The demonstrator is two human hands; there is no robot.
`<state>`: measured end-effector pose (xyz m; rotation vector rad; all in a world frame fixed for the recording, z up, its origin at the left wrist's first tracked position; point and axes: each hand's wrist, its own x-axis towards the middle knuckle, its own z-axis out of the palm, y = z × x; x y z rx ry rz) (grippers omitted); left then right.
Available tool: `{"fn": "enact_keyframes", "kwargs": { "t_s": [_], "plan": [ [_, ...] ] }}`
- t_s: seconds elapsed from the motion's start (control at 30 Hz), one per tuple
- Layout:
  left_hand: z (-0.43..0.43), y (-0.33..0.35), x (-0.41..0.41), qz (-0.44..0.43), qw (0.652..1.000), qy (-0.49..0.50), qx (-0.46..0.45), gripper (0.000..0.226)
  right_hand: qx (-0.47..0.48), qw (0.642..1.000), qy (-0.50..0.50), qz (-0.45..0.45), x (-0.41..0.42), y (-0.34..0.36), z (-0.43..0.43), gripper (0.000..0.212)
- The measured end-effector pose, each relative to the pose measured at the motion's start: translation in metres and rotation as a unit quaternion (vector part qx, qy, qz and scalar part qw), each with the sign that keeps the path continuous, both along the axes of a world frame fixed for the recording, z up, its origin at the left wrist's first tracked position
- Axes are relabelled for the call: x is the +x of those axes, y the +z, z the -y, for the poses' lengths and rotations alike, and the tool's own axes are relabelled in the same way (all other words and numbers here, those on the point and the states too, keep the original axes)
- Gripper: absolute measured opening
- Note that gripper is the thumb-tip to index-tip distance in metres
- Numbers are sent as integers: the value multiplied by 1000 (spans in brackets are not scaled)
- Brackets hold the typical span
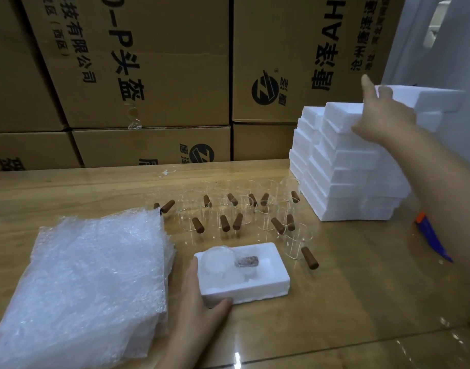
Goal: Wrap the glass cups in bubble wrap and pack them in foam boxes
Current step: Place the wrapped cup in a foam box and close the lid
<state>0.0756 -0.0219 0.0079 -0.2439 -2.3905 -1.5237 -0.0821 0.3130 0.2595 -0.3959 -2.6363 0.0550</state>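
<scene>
**One cup boxed**

The wrapped cup [220, 259] lies in the foam box [271, 287], whose near corner the left hand [199, 302] grips. The right hand [385, 121] clutches the top foam piece [438, 98] on the stack [348, 187], and bare cups [244, 209] stand between the hands.

Printed cardboard cartons [148, 75] are standing stacked behind the wooden table [361, 302]; a blue-and-orange object [429, 237] is lying near its right edge.

Free tabletop [361, 288] front-right (cups [244, 209], foam stack [348, 182] behind).

Soft indoor light, tabletop [335, 302] glare, blurred edges
</scene>
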Motion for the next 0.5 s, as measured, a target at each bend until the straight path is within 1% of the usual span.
{"fn": "enact_keyframes", "kwargs": {
  "t_s": [0.07,0.17,0.27,0.33,0.37,0.4,0.43,0.47,0.5],
  "plan": [
    [2,-2,0,28,1000,6,0,83,18,999,12,37,-2,-5,-9,92],
    [2,-2,1,35,999,5,4,87,35,998,44,27,-2,-15,-11,88],
    [2,-1,3,36,999,-11,27,83,67,993,90,-28,4,-16,-5,79],
    [3,-1,5,48,998,1,45,82,80,983,135,-91,14,-14,4,74],
    [4,-2,6,60,996,13,62,81,71,976,163,-125,20,-15,11,70],
    [4,-2,6,74,993,19,90,80,39,966,198,-160,28,-16,19,67],
    [5,-3,5,86,988,23,129,78,-23,952,238,-190,37,-20,28,62],
    [7,-2,3,94,981,27,168,74,-111,931,277,-210,47,-25,37,56],
    [7,0,2,98,974,38,198,68,-207,902,310,-216,58,-32,46,51]
  ]
}}
